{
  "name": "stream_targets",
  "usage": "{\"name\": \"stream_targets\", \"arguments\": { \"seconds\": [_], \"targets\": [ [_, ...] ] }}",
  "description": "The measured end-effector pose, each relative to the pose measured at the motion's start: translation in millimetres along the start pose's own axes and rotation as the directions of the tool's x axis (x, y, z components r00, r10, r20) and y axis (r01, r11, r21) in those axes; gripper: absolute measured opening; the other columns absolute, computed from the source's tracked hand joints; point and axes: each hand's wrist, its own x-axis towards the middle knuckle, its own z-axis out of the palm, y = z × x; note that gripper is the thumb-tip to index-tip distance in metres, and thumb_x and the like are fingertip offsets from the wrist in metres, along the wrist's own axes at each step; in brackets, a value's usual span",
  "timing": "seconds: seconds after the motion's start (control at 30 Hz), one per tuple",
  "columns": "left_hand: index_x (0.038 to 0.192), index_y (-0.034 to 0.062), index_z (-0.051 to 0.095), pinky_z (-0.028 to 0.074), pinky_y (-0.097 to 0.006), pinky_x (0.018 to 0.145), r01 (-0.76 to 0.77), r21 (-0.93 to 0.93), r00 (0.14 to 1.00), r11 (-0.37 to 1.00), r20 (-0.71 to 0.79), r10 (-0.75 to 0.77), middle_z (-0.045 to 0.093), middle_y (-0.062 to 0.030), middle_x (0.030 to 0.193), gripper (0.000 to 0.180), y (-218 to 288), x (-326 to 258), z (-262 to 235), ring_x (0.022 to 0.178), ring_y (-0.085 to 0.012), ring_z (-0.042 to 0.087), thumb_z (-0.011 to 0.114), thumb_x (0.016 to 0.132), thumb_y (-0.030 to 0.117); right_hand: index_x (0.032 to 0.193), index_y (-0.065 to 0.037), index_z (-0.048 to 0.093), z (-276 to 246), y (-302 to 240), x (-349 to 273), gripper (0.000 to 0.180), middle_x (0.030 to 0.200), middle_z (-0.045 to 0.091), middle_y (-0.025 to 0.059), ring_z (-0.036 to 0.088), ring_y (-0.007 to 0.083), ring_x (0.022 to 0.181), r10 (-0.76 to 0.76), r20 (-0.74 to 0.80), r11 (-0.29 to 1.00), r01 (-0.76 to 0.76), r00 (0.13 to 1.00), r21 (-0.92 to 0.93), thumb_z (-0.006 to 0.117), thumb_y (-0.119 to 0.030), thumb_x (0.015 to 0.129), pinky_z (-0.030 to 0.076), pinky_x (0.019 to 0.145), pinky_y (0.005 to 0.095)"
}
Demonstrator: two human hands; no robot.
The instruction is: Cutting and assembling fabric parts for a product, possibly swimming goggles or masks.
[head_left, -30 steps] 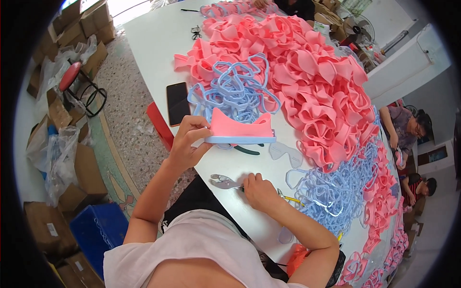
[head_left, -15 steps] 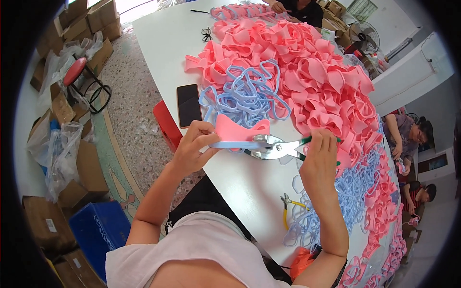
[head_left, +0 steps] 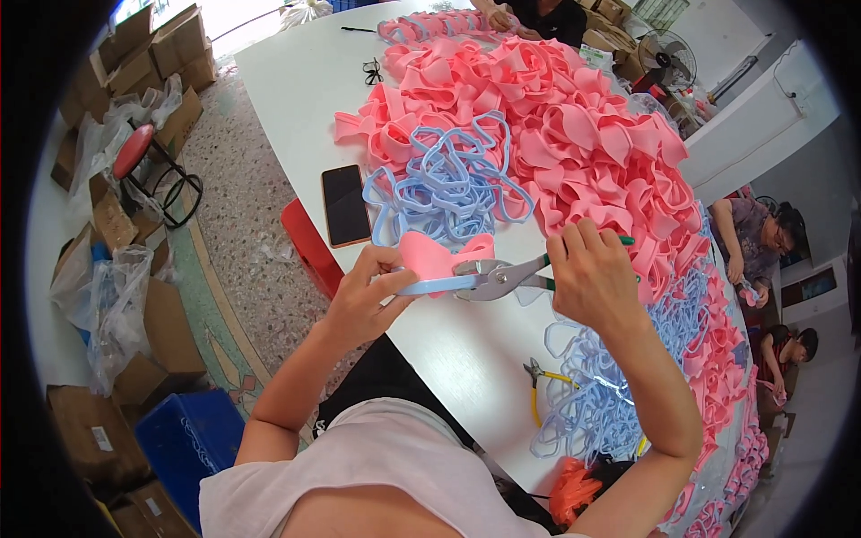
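My left hand (head_left: 366,294) pinches the near end of a pale blue band (head_left: 432,286) that lies along the edge of a curved pink soft piece (head_left: 425,255). In my right hand (head_left: 594,273) are metal pliers (head_left: 499,281) with green handles. Their broad jaws sit over the other end of the band and the pink piece. How tightly the jaws are closed is hard to see. Just beyond my hands lies a tangle of blue loops (head_left: 439,193), backed by a large heap of pink pieces (head_left: 583,125).
On the white table (head_left: 291,108) lie a phone (head_left: 346,206), glasses (head_left: 372,72) and small yellow-handled cutters (head_left: 536,393). More blue loops (head_left: 587,417) and an orange bag (head_left: 572,491) are at right. Boxes, a blue crate (head_left: 184,439) and a red stool (head_left: 134,151) stand left. Several people work nearby.
My right hand has risen, tilting the pliers so their handles point further up. The pliers' jaws and the pink piece have shifted slightly left and nearer. My left hand keeps its pinch.
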Motion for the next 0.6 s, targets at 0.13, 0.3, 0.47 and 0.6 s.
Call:
{"name": "stream_targets", "arguments": {
  "seconds": [0.13,0.3,0.47,0.6],
  "targets": [
    [0.107,0.0061,0.06,0.05,-0.031,0.071,0.018,-0.034,0.999,0.999,-0.037,-0.02,0.051,-0.0128,0.103,0.043,-1.3,0.4,7.0,0.089,-0.0228,0.057,0.079,0.071,-0.008,0.075,-0.006,0.054,11.2,0.9,-0.6,0.01,0.074,0.052,0.0072,0.053,0.0226,0.076,0.008,0.0,1.0,-0.008,1.0,0.0,0.059,-0.014,0.072,0.04,0.063,0.0339],
    [0.106,0.0067,0.062,0.051,-0.032,0.065,0.04,0.017,0.997,0.999,-0.064,-0.038,0.056,-0.0113,0.101,0.043,1.7,7.6,8.2,0.082,-0.024,0.059,0.081,0.069,-0.005,0.086,-0.004,0.054,20.1,-5.0,-14.7,0.015,0.086,0.054,0.0099,0.054,0.0245,0.084,0.218,-0.069,0.975,-0.213,0.974,0.07,0.057,-0.012,0.074,0.042,0.064,0.0373],
    [0.109,0.0058,0.054,0.045,-0.029,0.08,0.296,0.137,0.929,0.945,-0.271,-0.251,0.051,-0.0045,0.103,0.033,-38.5,-13.2,-18.3,0.093,-0.0142,0.052,0.074,0.084,0.002,0.093,-0.002,0.06,43.7,-42.2,-64.0,0.019,0.09,0.062,0.0135,0.061,0.028,0.088,0.374,0.461,0.848,-0.498,0.805,0.181,0.055,-0.015,0.079,0.05,0.067,0.0424],
    [0.116,0.0045,0.052,0.042,-0.028,0.092,0.266,-0.26,0.893,0.928,-0.295,-0.339,0.049,-0.0053,0.113,0.036,-51.0,-13.4,-6.4,0.101,-0.0142,0.051,0.073,0.086,0.004,0.093,0.0,0.065,84.3,-109.6,-90.7,0.028,0.086,0.069,0.0149,0.067,0.0305,0.082,0.175,0.677,0.783,-0.518,0.715,0.344,0.062,-0.021,0.075,0.054,0.067,0.0432]
  ]
}}
